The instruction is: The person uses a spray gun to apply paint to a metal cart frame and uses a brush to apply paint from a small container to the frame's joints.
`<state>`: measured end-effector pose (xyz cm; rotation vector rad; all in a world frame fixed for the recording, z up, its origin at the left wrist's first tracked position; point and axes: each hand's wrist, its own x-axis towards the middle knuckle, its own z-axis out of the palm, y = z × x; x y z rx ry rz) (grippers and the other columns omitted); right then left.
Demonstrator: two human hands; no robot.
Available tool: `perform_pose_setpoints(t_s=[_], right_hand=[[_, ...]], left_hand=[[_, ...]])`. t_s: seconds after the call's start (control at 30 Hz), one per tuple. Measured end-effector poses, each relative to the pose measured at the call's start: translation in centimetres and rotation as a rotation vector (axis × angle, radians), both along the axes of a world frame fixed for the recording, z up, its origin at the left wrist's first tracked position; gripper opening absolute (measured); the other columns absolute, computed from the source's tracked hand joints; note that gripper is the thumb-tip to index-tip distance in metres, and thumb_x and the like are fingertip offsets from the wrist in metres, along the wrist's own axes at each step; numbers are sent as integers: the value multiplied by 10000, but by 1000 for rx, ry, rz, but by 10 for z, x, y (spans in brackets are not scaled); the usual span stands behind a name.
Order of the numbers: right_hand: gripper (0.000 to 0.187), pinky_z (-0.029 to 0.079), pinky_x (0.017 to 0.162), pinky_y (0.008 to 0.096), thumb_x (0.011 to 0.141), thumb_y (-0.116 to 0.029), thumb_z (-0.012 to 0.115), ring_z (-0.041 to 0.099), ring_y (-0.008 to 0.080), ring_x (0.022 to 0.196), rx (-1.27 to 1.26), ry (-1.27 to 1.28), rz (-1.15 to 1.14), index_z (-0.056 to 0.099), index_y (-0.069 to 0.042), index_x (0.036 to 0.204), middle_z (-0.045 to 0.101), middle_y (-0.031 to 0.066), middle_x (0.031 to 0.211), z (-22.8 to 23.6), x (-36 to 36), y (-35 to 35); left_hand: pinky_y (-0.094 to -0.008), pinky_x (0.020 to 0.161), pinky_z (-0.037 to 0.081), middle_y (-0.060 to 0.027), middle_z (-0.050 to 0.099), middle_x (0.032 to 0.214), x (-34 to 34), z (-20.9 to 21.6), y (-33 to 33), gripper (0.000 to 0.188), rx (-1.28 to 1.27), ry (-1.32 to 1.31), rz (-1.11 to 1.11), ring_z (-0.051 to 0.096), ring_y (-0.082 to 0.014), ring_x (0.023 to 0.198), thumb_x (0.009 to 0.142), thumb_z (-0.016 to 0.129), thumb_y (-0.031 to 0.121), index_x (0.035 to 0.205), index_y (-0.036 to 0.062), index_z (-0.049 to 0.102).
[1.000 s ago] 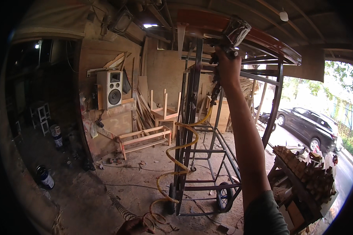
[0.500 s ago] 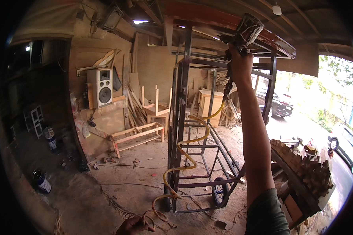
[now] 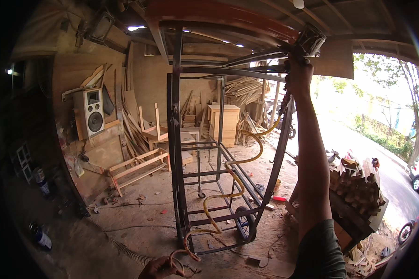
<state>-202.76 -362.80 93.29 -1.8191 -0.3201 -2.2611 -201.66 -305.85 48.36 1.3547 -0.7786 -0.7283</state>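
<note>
Raised high on the right, my right hand (image 3: 300, 74) grips a spray gun (image 3: 310, 41) with a dark, paint-smeared cup. The gun is close to the right end of a red-brown top panel (image 3: 219, 16), which sits on a tall dark metal cart frame (image 3: 176, 116). From the gun's handle a yellow coiled air hose (image 3: 239, 182) hangs down in front of the frame. Low at the bottom edge, my left hand (image 3: 157, 269) is closed around the hose's lower coils. The frame has a small spoked wheel (image 3: 243, 223) near the floor.
A wooden bench frame (image 3: 139, 169) and a wooden cabinet (image 3: 223, 123) stand behind the cart. Stacked wood offcuts (image 3: 358, 190) lie at right, beside the road. A speaker (image 3: 94, 111) hangs on the left wall; paint cans (image 3: 41, 236) stand below. Cables cross the floor.
My view has turned right, so the cart appears farther left. My right hand has moved with the spray gun rightward along the top panel to its right end. My left hand still holds the hose.
</note>
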Motion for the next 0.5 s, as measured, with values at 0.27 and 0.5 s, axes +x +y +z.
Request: perform_pose_setpoints(t_s=[0.27,0.5], right_hand=[[294,431,443,267,905,-290,687,608,108,516,308,66,5,719,3,903,687,68,675,0,-57,-41],[292,436,390,273,934,-307,627,604,102,466,441,26,-47,720,-31,911,667,50,627,11,-96,-101]], left_hand=[[-266,765,469,-30,709,904,-2,-13,-33,188,-1,30,-17,626,-106,809,950,653,214,1024,42,664],[-255,758,464,-23,709,910,-4,-10,-62,176,-15,16,-53,630,-95,827,955,652,197,1042,45,672]])
